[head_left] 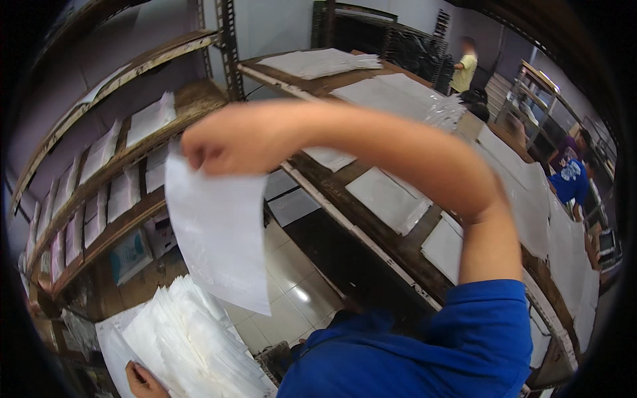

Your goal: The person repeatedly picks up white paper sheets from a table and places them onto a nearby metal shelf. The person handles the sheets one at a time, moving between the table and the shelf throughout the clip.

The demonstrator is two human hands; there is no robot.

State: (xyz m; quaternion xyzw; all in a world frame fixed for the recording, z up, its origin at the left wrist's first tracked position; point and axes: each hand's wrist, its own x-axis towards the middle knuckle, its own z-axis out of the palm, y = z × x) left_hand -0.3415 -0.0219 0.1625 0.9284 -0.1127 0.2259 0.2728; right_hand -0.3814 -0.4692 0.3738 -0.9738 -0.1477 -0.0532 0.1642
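Note:
My right arm, in a short blue sleeve, reaches across the view to the left. At its end my right hand (232,139) is closed on the top edge of a white sheet (215,232), which hangs down slightly curved; the hand is blurred by motion. The sheet looks thin and smooth, like a flat plastic bag or paper. Below it lies a thick, ruffled pile of white sheets (179,331). At the pile's lower left edge, my left hand (144,383) shows only in part. Its fingers are curled together against the white material, and what they pinch is hidden.
A rack (126,159) on the left carries several small stacks of flat packs. Long wooden shelves (398,245) on the right hold white sheet stacks. Tiled floor (292,265) shows between them. Farther back are a person in yellow (464,69) and others at the right.

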